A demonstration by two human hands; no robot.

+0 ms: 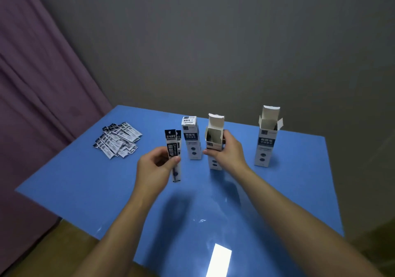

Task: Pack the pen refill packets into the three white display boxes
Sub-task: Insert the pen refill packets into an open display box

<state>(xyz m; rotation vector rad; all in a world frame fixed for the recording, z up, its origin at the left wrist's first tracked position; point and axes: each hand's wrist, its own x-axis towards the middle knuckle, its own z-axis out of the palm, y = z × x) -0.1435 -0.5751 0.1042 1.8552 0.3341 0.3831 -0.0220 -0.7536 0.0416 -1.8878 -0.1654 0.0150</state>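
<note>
a person stands over a blue table (89, 182) with both bare forearms stretched out above it. the left hand (155, 165) is raised over the table, its thumb and fingers pinching a small bunch of refill packets (173, 148) held upright; at least two packets show, one just behind the other, with their dark printed tops above the fingers and their lower ends hanging below the hand. the right hand (229, 151) is curled round the middle box (214, 146), gripping it about its upper half from the right side, with the thumb on the front left edge. this box stands on the table with its top flap up and its mouth open; what lies inside cannot be told.

just left of it, behind the held packets, stands the left box (192, 139), upright with its lid closed and a printed label on top. well apart on the right stands the right box (267, 137), upright, its tall flap and two side flaps raised.

at the far left of the table lies a loose pile of packets (117, 139), overlapping one another at slanted angles, well apart from the boxes and from both hands.

a purple curtain (36, 88) hangs at the left, beside a plain grey wall (213, 41). a bright patch of light reflects on the table's near edge.
</note>
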